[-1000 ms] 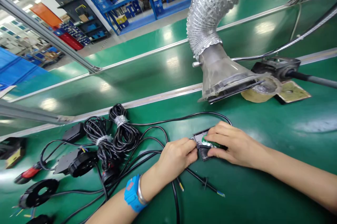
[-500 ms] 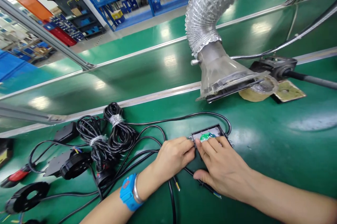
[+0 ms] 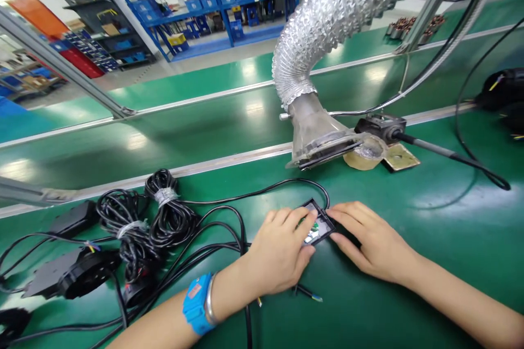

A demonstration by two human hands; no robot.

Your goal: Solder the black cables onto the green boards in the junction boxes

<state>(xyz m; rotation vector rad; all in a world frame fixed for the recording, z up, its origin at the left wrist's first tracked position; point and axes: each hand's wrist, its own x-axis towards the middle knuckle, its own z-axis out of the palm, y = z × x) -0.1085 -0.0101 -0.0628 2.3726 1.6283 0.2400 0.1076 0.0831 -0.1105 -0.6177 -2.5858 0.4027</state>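
Green bench [image 3: 429, 261] — left hand [image 3: 278, 253] half-hides green part [image 3: 315, 226] in black case [image 3: 326, 235], grip unclear — right hand [image 3: 376, 242] pinches case.

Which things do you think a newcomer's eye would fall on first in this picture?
Probably the crinkled silver duct, curving down from the upper right over the green bench. Next might come the bright blue wristband at lower centre, behind the left hand. That hand reaches over a small black case, with the right hand at its right end.
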